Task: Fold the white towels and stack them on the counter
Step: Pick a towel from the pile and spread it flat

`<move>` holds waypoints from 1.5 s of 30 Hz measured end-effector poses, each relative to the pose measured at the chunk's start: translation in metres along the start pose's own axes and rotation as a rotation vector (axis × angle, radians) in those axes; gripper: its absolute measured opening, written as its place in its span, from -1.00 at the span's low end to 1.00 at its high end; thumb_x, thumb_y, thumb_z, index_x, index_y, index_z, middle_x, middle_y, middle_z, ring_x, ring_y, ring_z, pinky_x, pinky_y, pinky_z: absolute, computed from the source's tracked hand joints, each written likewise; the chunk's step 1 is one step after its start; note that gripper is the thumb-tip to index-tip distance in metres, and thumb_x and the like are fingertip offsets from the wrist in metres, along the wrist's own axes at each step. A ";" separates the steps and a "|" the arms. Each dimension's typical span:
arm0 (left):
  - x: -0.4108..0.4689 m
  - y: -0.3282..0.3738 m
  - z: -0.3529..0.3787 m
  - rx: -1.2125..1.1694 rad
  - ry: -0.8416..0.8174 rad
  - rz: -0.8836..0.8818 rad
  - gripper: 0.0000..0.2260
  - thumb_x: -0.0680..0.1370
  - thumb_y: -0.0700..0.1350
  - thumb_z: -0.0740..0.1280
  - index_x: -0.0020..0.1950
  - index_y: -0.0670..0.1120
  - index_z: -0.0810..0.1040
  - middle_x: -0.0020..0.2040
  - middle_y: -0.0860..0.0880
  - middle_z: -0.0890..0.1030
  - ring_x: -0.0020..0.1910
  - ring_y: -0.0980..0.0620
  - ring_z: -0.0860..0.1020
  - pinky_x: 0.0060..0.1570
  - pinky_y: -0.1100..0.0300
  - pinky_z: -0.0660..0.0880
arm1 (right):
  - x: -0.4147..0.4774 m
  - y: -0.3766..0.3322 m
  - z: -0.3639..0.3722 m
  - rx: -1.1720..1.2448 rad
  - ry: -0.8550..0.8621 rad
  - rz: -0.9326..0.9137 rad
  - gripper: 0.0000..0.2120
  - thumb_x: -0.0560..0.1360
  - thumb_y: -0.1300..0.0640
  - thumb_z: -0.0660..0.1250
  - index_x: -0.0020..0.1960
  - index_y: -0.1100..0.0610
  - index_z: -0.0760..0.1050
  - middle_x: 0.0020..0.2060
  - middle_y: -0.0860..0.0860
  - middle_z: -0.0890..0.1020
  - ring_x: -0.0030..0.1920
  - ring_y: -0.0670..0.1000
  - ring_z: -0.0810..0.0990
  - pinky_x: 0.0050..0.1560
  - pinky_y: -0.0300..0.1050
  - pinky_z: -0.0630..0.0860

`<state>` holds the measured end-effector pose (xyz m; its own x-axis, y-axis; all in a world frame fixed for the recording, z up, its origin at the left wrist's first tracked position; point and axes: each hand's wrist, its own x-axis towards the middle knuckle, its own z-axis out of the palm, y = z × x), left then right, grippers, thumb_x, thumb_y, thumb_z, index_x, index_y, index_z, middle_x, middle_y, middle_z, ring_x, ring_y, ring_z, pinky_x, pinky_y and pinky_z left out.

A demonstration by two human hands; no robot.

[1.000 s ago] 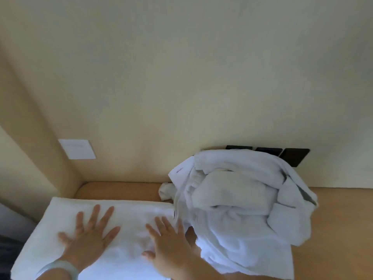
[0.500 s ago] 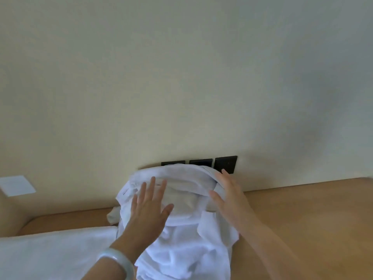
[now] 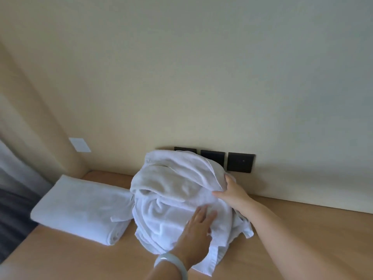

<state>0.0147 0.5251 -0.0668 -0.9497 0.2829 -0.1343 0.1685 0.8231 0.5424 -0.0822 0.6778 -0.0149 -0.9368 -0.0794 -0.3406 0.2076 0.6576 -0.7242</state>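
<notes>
left hand flat on towel pile | right hand grips its side

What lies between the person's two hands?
In the head view, only the crumpled heap of white towels: the left hand rests flat on its front, the right hand grips a fold at its right side.

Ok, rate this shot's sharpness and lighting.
Head view: soft, even light, no glare; the left hand on the crumpled white towel pile is slightly blurred; the grey curtain at the left edge is blurred; the wooden counter runs slanted across the frame.
</notes>
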 end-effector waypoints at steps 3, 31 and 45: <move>-0.019 -0.017 -0.016 -0.283 0.342 -0.172 -0.37 0.48 -0.43 0.17 0.43 0.12 0.30 0.48 0.11 0.19 0.51 0.08 0.18 0.42 0.23 0.24 | 0.001 -0.003 0.022 -0.255 0.083 -0.079 -0.15 0.47 -0.20 0.33 0.58 0.00 -0.05 0.50 -0.01 0.23 0.44 0.18 0.25 0.36 0.05 0.29; 0.017 -0.113 -0.095 -0.876 0.006 -0.285 -0.20 0.19 0.05 0.66 0.31 0.18 0.31 0.25 0.06 0.49 0.21 0.03 0.52 0.25 0.00 0.49 | 0.052 0.010 0.054 -0.449 0.095 0.087 -0.26 0.46 -0.41 -0.01 0.54 -0.19 -0.18 0.53 0.10 0.11 0.49 0.22 0.13 0.43 0.21 0.17; 0.031 -0.022 -0.185 -0.349 0.351 -0.011 -0.92 0.52 -0.11 0.41 -0.11 0.06 0.55 -0.34 0.09 0.47 -0.29 0.10 0.42 -0.34 0.38 0.29 | -0.047 -0.083 0.036 -0.223 0.273 -0.316 -0.77 0.45 -0.09 0.33 -0.07 0.05 0.40 -0.12 -0.04 0.50 -0.09 0.01 0.50 -0.14 -0.06 0.46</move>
<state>-0.0669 0.4245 0.0703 -0.9927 0.0422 0.1132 0.1160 0.5940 0.7961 -0.0451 0.6006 0.0396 -0.9903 -0.1217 0.0671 -0.1372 0.7804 -0.6101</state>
